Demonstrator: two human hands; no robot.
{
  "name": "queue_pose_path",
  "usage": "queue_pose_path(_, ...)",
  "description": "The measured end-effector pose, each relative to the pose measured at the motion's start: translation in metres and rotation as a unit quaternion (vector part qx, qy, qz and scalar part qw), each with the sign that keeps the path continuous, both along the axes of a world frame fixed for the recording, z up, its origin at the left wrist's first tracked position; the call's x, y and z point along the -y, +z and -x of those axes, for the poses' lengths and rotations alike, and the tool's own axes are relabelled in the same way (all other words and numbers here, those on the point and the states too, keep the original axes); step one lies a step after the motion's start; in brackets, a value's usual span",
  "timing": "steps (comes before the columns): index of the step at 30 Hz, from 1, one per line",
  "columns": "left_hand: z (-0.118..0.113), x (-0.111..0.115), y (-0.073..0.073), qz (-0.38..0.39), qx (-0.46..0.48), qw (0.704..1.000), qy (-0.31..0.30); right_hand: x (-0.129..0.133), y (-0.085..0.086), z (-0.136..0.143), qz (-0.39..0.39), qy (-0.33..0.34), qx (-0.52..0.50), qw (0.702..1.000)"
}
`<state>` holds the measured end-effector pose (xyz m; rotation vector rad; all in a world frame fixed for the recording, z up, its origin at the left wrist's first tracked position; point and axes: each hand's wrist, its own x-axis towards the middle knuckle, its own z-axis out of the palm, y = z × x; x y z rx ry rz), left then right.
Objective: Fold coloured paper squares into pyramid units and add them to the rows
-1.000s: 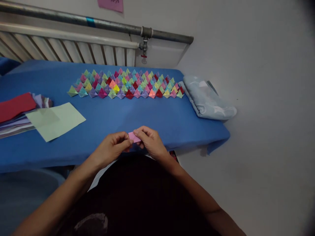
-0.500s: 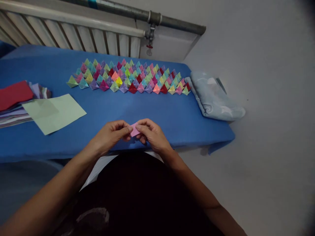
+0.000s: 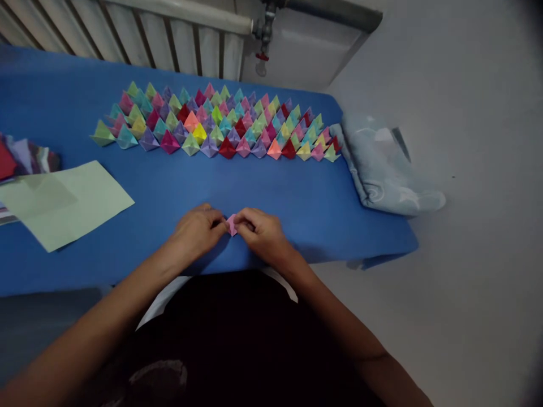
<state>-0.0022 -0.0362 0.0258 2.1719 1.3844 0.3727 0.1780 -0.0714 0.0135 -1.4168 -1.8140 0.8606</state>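
Note:
A small folded piece of pink paper (image 3: 232, 225) is between my hands, close to the near edge of the blue-covered table (image 3: 292, 192). My left hand (image 3: 198, 229) pinches its left side, and my right hand (image 3: 261, 230) pinches its right side. The fingertips hide parts of the paper. Beyond my hands stand several rows of small folded paper boats (image 3: 212, 127) in many colours, pointed tops up.
At the left lies a pale green sheet (image 3: 70, 200) partly over a stack of coloured papers (image 3: 27, 155). A folded grey-blue cloth (image 3: 382, 164) rests at the right end. A radiator (image 3: 153, 42) and a pipe valve (image 3: 266, 28) are behind the table.
The view has tipped down and come closer to the table. My hands have turned more palm-down around the pink paper, which now looks narrower and more pointed between my fingers.

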Motion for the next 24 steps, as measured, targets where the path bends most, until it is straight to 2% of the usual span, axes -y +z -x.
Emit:
queue_pose_path(4,-0.002,-0.001,-0.009,-0.077,-0.060,0.995,-0.009,0.000,0.003,-0.002,-0.020,0.008,0.160,0.987)
queue_pose_path(7,0.000,0.002,-0.012,-0.122,-0.061,0.991,0.003,-0.001,0.001,-0.006,-0.035,0.027,0.216,0.975)
queue_pose_path(9,0.001,0.003,-0.012,-0.167,-0.042,0.984,-0.031,-0.001,-0.003,-0.010,-0.060,0.056,0.223,0.971)
queue_pose_path(13,0.008,0.003,-0.012,-0.248,0.004,0.950,-0.190,0.002,-0.010,-0.016,-0.124,0.082,0.225,0.963)
queue_pose_path(15,0.014,0.002,-0.014,-0.269,0.016,0.936,-0.227,0.004,-0.011,-0.017,-0.147,0.088,0.223,0.960)
queue_pose_path(20,0.029,0.001,-0.023,-0.311,0.016,0.919,-0.243,0.007,-0.008,-0.019,-0.159,0.105,0.205,0.960)
queue_pose_path(24,0.031,0.001,-0.025,-0.293,0.012,0.929,-0.225,0.007,-0.004,-0.018,-0.149,0.097,0.204,0.963)
